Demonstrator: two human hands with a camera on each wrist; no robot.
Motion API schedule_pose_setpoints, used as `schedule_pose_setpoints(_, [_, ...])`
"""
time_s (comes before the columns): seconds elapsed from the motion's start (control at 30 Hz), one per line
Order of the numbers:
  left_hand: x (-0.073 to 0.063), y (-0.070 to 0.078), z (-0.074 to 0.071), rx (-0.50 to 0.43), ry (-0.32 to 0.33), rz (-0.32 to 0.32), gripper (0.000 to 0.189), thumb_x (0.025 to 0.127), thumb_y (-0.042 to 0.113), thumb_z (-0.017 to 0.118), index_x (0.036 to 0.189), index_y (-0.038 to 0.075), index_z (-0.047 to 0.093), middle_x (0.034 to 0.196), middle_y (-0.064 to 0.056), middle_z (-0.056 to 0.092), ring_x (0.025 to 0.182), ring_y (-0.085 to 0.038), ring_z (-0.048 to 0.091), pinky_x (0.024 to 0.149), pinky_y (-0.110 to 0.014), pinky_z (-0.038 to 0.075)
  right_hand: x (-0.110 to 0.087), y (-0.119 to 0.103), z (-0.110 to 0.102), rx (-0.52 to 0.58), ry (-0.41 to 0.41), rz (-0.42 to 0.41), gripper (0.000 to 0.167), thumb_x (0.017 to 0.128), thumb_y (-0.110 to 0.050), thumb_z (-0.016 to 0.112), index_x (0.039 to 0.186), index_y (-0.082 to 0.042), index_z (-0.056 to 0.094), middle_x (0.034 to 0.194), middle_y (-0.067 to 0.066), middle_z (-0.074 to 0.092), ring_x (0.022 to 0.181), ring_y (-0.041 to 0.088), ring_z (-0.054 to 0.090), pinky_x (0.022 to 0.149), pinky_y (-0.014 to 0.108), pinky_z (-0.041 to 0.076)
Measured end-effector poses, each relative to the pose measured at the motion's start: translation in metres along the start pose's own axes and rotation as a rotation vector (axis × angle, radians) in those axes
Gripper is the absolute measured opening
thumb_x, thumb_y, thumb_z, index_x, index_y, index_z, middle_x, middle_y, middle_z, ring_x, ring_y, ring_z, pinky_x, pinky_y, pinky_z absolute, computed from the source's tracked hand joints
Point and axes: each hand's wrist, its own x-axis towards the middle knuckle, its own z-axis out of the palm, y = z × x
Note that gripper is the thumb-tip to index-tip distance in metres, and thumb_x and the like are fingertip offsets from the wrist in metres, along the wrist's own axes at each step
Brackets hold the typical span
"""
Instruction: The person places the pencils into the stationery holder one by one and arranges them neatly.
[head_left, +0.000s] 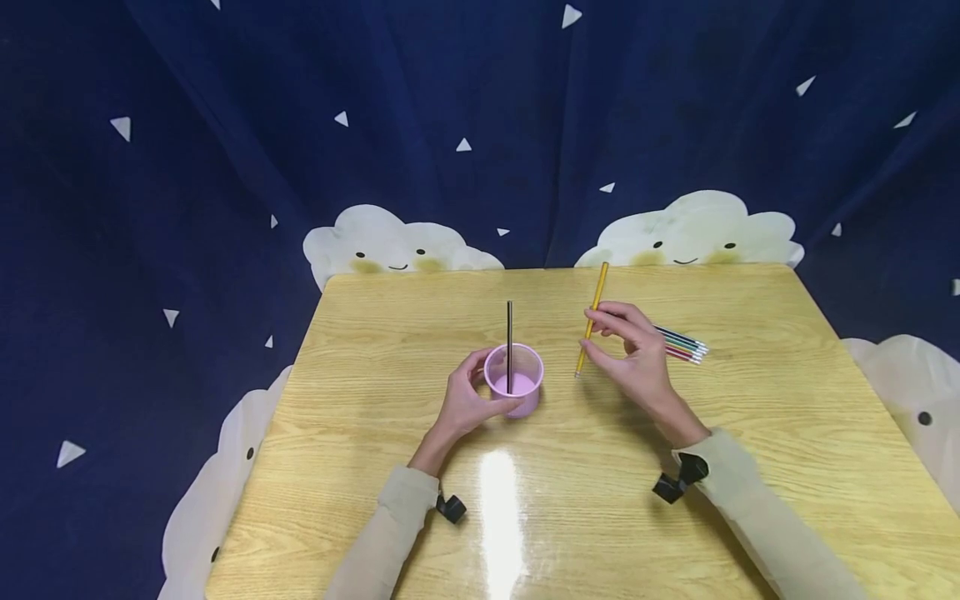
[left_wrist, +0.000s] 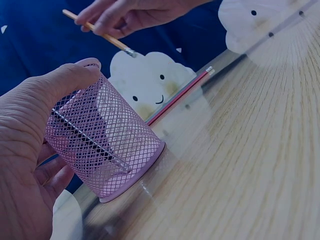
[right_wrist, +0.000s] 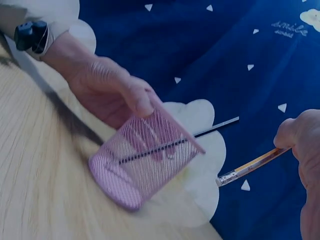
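Note:
A pink mesh pencil cup [head_left: 525, 407] stands on the table, with one black pencil [head_left: 509, 333] leaning inside it. My left hand [head_left: 470, 402] grips the cup from the left, thumb near the front rim and fingers curled around the far side. To the right of the cup, my right hand [head_left: 637, 358] pinches a yellow pencil [head_left: 598, 292] between thumb and fingertips. That pencil is held above the table, its eraser end pointing down toward the cup side. In the right wrist view the eraser end [right_wrist: 227, 179] is apart from the cup's rim.
Several coloured pencils [head_left: 684, 343] lie side by side on the wooden table [head_left: 360, 333], partly behind my right hand. A dark blue curtain [head_left: 450, 75] with white clouds and triangles hangs behind the table. A bright light reflection crosses the table's front.

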Motion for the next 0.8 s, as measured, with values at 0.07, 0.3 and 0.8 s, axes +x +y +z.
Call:
schedule_pose_setpoints(0.07, [0.001, -0.003, -0.001, 0.015, 0.002, 0.002, 0.086, 0.065, -0.002, 0.095, 0.141, -0.006, 0.056, 0.134, -0.024, 0.063, 0.124, -0.045, 0.061, 0.112, -0.057, 0.048, 0.004, -0.004, 0.004, 0.009, 0.002, -0.003, 0.045, 0.069, 0.029, 0.078, 0.112, 0.016, 0.072, 0.115, 0.030, 0.063, 0.093, 0.022, 0.067, 0.083, 0.020, 0.058])
schedule_pose_setpoints(0.3, [0.000, -0.004, -0.002, 0.055, -0.004, -0.008, 0.086, 0.066, 0.005, 0.097, 0.141, -0.003, 0.057, 0.134, -0.019, 0.065, 0.122, -0.037, 0.064, 0.109, -0.049, 0.052, 0.011, -0.012, 0.020, 0.028, 0.015, -0.018, 0.042, 0.070, 0.029, 0.078, 0.109, 0.016, 0.073, 0.114, 0.029, 0.064, 0.090, 0.026, 0.066, 0.080, 0.023, 0.058])
schedule_pose_setpoints(0.8, [-0.001, -0.001, 0.000, 0.032, -0.018, -0.005, 0.087, 0.066, -0.007, 0.092, 0.142, -0.015, 0.049, 0.135, -0.037, 0.057, 0.123, -0.058, 0.056, 0.109, -0.069, 0.044, 0.007, -0.011, 0.054, 0.003, -0.055, -0.021, 0.041, 0.069, 0.029, 0.079, 0.107, 0.013, 0.075, 0.112, 0.030, 0.067, 0.087, 0.030, 0.066, 0.080, 0.024, 0.060])
